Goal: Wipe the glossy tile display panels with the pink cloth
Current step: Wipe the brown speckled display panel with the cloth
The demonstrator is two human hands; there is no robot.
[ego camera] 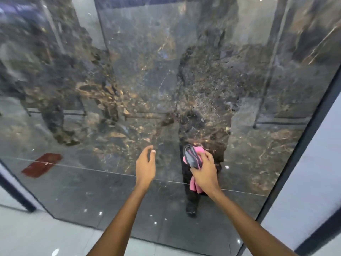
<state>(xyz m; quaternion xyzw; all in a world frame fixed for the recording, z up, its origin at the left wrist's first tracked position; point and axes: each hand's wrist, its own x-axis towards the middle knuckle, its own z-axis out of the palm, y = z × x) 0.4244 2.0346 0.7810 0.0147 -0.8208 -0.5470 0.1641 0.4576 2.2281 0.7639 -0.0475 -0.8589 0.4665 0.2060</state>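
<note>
Pink cloth [196, 184] is bunched in the right hand [204, 169], fingers curled round it, close to the dark glossy panel [140, 74]. Left hand [145, 166] hovers with fingers relaxed, holding nothing. Spreading the cloth flat and wiping in overlapping strokes should avoid streaks.

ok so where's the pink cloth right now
In the head view, the pink cloth is bunched in the right hand, held against the glossy dark tile panel, right of the empty left hand.

left hand [145, 168]: raised, fingers loosely curved, holding nothing
right hand [203, 171]: raised, fingers curled, gripping a bunched cloth
</note>
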